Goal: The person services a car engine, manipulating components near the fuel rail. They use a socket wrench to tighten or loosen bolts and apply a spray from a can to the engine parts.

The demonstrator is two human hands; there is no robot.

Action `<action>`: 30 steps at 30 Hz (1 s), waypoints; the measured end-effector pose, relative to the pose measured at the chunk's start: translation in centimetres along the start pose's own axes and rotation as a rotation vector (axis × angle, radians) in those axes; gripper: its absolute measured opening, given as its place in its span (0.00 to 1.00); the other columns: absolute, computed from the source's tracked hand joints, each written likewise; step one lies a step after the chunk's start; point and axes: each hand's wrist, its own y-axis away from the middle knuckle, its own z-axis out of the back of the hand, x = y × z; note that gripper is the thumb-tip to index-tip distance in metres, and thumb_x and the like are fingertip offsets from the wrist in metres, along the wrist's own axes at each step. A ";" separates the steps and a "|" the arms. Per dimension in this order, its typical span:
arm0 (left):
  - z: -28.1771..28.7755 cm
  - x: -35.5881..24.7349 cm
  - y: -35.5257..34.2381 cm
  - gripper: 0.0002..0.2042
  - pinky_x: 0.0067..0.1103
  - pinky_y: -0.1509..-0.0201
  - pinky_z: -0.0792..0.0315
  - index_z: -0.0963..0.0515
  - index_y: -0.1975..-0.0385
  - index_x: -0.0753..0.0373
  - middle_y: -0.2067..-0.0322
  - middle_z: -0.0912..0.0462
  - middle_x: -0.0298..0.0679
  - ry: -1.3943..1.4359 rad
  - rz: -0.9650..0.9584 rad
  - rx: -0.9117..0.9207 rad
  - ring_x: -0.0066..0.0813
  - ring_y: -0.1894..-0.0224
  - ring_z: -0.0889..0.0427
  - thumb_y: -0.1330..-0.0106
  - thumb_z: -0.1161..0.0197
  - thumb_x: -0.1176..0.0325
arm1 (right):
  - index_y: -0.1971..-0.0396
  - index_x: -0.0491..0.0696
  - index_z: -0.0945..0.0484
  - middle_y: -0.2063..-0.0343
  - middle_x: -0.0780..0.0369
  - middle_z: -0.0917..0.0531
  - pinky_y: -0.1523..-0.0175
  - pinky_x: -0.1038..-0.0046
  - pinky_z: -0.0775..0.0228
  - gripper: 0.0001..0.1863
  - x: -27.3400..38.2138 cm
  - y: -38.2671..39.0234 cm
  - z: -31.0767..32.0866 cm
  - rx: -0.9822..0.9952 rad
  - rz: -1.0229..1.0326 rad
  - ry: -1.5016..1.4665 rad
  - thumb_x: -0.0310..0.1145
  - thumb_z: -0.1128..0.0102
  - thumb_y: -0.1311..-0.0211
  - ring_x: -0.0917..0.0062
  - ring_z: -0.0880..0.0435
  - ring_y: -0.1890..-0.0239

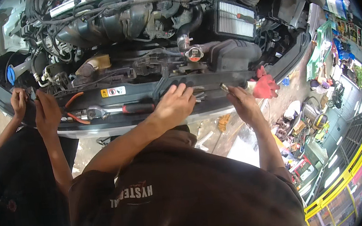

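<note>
My left hand [175,104] lies palm down over the car's dark front panel [138,91], fingers stretched out. Metal tool ends [199,94] stick out beside its fingertips; the rest of them is hidden. To its left lies a ratchet wrench [138,108] with a red and black handle. My right hand [243,101] pinches a small metal cylinder [224,87], which looks like a socket, above the panel. Right of that hand, red gloves [265,86] rest on the panel.
Another person's hands [47,110] are at the left, near orange-handled pliers [78,118]. The open engine bay spreads ahead, with a red-capped filler [194,54] and a pleated air filter [235,19] bearing a screwdriver [246,17]. Workshop clutter [311,120] fills the floor at right.
</note>
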 end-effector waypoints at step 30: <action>10.5 -3.1 4.0 0.19 0.35 0.48 0.19 0.23 0.43 0.58 0.58 0.10 0.50 0.995 0.609 0.066 0.42 0.52 0.09 0.30 0.27 0.65 | 0.57 0.42 0.22 0.71 0.62 0.22 0.59 0.73 0.31 0.10 0.2 -3.0 -4.9 -0.325 -0.094 -0.476 0.33 0.33 0.27 0.80 0.26 0.67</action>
